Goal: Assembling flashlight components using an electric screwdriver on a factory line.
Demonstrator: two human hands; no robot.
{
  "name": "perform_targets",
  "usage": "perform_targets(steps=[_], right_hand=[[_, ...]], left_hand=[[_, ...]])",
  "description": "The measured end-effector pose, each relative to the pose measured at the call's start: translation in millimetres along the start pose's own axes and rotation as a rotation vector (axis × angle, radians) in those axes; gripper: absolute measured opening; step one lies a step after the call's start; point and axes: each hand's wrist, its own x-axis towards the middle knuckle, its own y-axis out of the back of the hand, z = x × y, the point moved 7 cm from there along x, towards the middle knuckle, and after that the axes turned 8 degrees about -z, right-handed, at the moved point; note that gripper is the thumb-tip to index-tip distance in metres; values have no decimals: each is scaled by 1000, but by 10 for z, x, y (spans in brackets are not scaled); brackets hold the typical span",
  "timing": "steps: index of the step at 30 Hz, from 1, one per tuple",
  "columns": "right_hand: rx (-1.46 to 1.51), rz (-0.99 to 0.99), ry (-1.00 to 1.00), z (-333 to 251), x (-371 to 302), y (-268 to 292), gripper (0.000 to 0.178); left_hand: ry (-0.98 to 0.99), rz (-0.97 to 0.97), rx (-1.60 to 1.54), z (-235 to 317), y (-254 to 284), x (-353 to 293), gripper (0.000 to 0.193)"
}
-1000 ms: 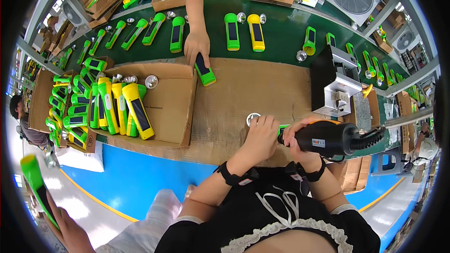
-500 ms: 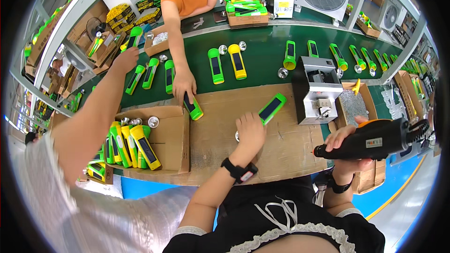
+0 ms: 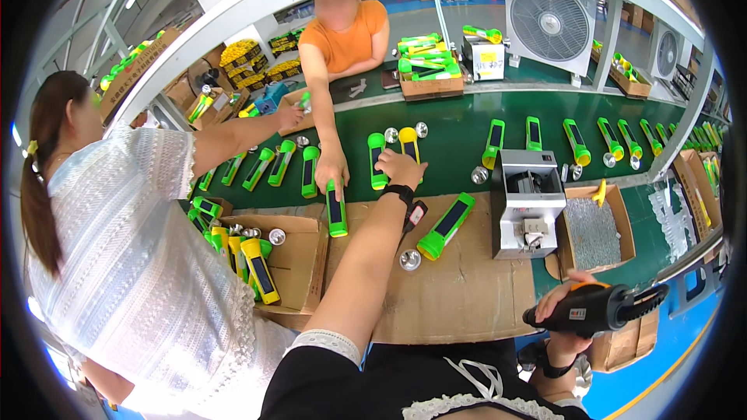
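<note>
My left hand (image 3: 401,169) reaches over the green belt, fingers spread across a yellow flashlight (image 3: 408,138) and close to a green flashlight (image 3: 377,159); no firm grip shows. In my right hand (image 3: 562,307) is a black power screwdriver (image 3: 580,313), its tip pointing left. Below my left wrist, a green flashlight (image 3: 446,225) with a dark panel lies on the cardboard sheet (image 3: 467,303). A round silver reflector (image 3: 410,259) sits by its wide end. The hand of a person in orange (image 3: 333,167) touches another green flashlight (image 3: 336,214) at the cardboard's far left.
A grey-black machine (image 3: 531,202) stands right of the cardboard, beside a box (image 3: 622,225) with a yellow tool. On the left is a carton (image 3: 311,257) of flashlights. A person in white (image 3: 148,225) reaches across there. More flashlights line the belt (image 3: 459,120).
My left hand has left the flashlight on the cardboard and moved forward to the belt. The person in orange's flashlight has turned more upright. My view has shifted; my right hand still holds the screwdriver.
</note>
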Motion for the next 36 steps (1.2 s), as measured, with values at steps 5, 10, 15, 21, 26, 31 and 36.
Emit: perform_targets(steps=[5,10,15,21,26,31,36], right_hand=[[11,13,-30,-32,-63,113,88],[-16,12,-22,1,-14,144,86],[111,25,-118,64,51,124,96],[38,-117,52,173,167,56,107],[100,8,-17,323,156,32,109],[56,-13,20,295,137,-26,105],[93,-13,8,266,136,27,101]], left_hand=[[230,78,-81,-331,-108,104,80],[44,-125,-278,-472,-191,134,68],[-22,-7,-351,-654,43,-697,63],[64,-3,-301,-1372,-301,-1718,60],[129,6,-143,-1763,-426,-2003,63],[-66,224,19,-1467,118,-1818,72],[-267,12,-836,-1307,838,-90,56]])
